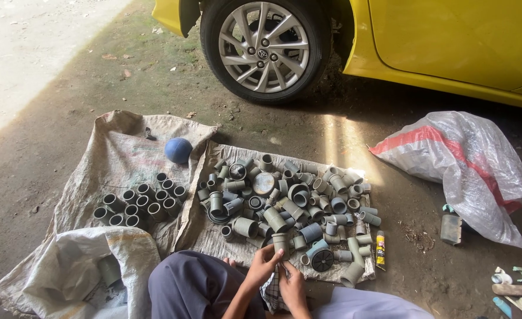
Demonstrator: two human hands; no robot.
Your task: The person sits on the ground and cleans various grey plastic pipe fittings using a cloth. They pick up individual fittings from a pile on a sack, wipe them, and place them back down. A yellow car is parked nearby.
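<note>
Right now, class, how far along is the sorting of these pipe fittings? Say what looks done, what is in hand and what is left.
Done: a small group of grey sockets stands upright in neat rows on the left sack. In hand: the left hand and right hand hold one grey fitting at the near edge. Left: the big mixed heap of fittings lies jumbled on the middle sack, far larger than the sorted group.
</note>
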